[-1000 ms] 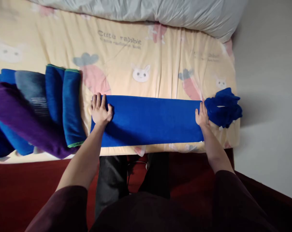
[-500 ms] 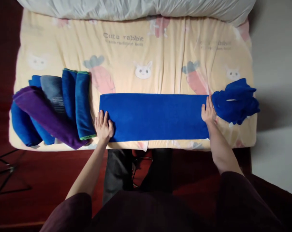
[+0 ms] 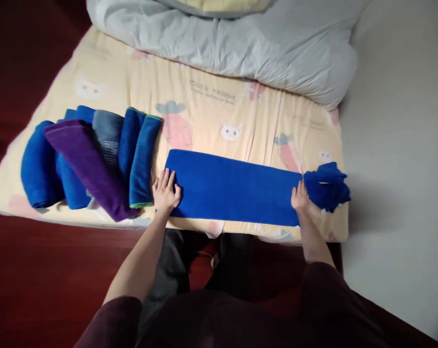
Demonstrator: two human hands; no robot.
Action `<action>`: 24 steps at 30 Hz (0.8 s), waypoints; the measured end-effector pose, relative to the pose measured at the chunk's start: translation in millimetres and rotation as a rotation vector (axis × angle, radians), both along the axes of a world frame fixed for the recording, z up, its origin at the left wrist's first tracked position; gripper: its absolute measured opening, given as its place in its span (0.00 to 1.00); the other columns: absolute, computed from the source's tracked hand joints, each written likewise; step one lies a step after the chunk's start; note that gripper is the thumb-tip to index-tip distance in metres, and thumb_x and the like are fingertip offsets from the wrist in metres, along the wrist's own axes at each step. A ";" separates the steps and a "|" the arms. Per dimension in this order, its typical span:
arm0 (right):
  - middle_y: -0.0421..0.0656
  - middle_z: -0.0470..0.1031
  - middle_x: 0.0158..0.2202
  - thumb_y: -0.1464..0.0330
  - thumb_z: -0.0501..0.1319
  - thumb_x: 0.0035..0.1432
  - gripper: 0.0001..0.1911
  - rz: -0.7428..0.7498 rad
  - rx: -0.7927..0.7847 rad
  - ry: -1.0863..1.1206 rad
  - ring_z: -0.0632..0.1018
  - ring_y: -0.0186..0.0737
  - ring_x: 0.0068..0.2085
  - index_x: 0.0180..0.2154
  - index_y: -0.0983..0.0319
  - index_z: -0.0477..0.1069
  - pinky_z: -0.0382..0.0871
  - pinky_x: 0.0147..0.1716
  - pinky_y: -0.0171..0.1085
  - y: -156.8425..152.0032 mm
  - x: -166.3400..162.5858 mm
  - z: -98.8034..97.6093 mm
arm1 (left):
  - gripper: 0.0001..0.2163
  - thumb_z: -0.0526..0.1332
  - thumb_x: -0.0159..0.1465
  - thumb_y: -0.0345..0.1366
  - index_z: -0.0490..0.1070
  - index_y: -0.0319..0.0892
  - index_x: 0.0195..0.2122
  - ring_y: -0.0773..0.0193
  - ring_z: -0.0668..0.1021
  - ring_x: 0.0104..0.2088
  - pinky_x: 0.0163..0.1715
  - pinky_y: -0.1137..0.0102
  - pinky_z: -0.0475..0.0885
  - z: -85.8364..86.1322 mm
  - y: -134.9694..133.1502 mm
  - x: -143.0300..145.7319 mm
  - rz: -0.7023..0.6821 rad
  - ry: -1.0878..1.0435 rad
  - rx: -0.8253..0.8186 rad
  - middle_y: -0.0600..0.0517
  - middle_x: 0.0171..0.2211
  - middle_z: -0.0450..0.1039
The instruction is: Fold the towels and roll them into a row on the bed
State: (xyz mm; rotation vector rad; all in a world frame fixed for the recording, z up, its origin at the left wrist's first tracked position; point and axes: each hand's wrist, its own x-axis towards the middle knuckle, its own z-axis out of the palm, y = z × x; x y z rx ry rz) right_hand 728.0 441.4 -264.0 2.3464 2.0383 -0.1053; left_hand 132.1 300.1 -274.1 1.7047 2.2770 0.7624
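Note:
A blue towel (image 3: 233, 188) lies flat in a long folded strip near the front edge of the bed. My left hand (image 3: 166, 192) rests flat on its left end, fingers spread. At the opposite end, my right hand (image 3: 300, 197) lies with fingers stretched out over the short edge. Just past my right hand is a crumpled blue cloth (image 3: 327, 187). To the left of my left hand are several rolled towels: a green-edged blue one (image 3: 145, 162), a grey one (image 3: 108, 133) and a purple one (image 3: 90, 169) lying slantwise over blue ones.
The bed (image 3: 204, 123) has a yellow sheet printed with rabbits and carrots. A grey-white quilt (image 3: 219, 46) is bunched along its far side. On the right stands a pale wall (image 3: 396, 169); dark red floor (image 3: 77, 275) shows at the front left.
The head view has turned and shifted, so the bed appears slanted and more of the quilt and wall shows. Both hands stay at the two ends of the blue towel.

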 end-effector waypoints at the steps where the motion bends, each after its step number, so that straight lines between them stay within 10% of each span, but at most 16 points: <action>1: 0.55 0.46 0.76 0.57 0.34 0.74 0.37 0.000 0.003 -0.007 0.52 0.49 0.75 0.74 0.71 0.45 0.50 0.72 0.52 -12.1 -1.3 1.0 | 0.30 0.52 0.68 0.38 0.59 0.40 0.72 0.52 0.55 0.74 0.72 0.54 0.45 -0.6 -0.2 0.0 0.002 -0.010 0.012 0.44 0.74 0.51; 12: 0.43 0.38 0.77 0.53 0.35 0.72 0.38 -0.105 -0.100 0.152 0.42 0.42 0.77 0.75 0.65 0.43 0.33 0.75 0.49 -207.3 -0.3 2.4 | 0.31 0.46 0.70 0.40 0.57 0.33 0.72 0.51 0.50 0.75 0.73 0.51 0.43 2.5 -28.0 3.4 -0.074 -0.012 0.029 0.38 0.75 0.49; 18: 0.51 0.45 0.76 0.50 0.44 0.69 0.42 -0.127 0.089 0.291 0.47 0.51 0.77 0.73 0.70 0.52 0.42 0.74 0.52 -271.2 -0.5 -5.5 | 0.31 0.43 0.72 0.41 0.53 0.31 0.73 0.50 0.48 0.76 0.73 0.49 0.45 -7.0 -138.6 20.4 -0.138 0.038 -0.014 0.38 0.75 0.46; 24: 0.55 0.69 0.66 0.44 0.46 0.65 0.42 -0.254 0.006 0.805 0.71 0.52 0.67 0.65 0.67 0.68 0.63 0.68 0.46 -367.5 -103.8 -58.3 | 0.29 0.48 0.70 0.44 0.63 0.37 0.69 0.49 0.59 0.73 0.70 0.55 0.60 -46.4 -254.9 31.2 -0.077 -0.129 -0.310 0.41 0.73 0.55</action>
